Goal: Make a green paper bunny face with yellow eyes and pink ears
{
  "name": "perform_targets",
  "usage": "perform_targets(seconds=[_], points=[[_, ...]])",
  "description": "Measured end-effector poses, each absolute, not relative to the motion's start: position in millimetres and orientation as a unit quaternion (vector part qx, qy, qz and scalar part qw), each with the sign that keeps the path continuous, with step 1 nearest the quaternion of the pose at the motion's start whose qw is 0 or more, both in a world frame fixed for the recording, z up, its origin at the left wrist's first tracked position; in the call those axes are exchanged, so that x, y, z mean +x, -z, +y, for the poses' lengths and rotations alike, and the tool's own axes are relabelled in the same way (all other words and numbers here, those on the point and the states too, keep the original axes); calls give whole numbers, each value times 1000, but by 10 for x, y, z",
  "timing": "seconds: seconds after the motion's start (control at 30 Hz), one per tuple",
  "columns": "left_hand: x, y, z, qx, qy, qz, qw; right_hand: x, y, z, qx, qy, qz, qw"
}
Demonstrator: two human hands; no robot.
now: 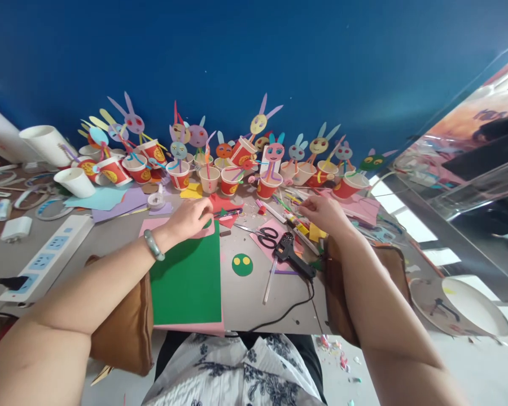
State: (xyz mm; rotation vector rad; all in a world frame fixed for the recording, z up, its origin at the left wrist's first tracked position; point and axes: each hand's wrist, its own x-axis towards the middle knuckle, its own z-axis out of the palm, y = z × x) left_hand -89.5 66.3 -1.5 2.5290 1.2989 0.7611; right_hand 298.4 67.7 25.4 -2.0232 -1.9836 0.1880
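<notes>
My left hand (190,217) is over the top edge of a green paper sheet (188,276), its fingers curled together. Whatever they may grip is too small to make out. Just under them lies a pink paper piece (203,233), through which some green shows. My right hand (322,213) reaches into a clutter of pens and scraps, fingers bunched and pointing left; their grip is unclear. Between the hands sit a green paper disc (242,265) with two yellow dots, black-handled scissors (267,237) and a black glue gun (295,256) with a clear glue stick.
Along the blue wall stand several paper cups (270,185) with paper bunny faces on sticks. A white power strip (46,256) and a tape roll (156,200) are at left. Brown cushions (125,316) lie under my forearms. A round stool (461,307) stands at right.
</notes>
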Motion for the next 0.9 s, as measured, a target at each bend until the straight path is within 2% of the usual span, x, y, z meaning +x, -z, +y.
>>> perform_targets(seconds=[0.13,0.3,0.53,0.9], points=[[-883,113,700,852,-230,458,112,3073,-78,682,-705,-70,-700,91],[-854,161,711,852,-189,470,137,3057,-89,654,-712,-74,-698,-8],[-829,149,678,862,-168,460,132,3069,-39,688,-704,-92,-704,-19],[-900,95,733,850,-213,466,121,2964,-71,663,-739,-67,-669,-43]])
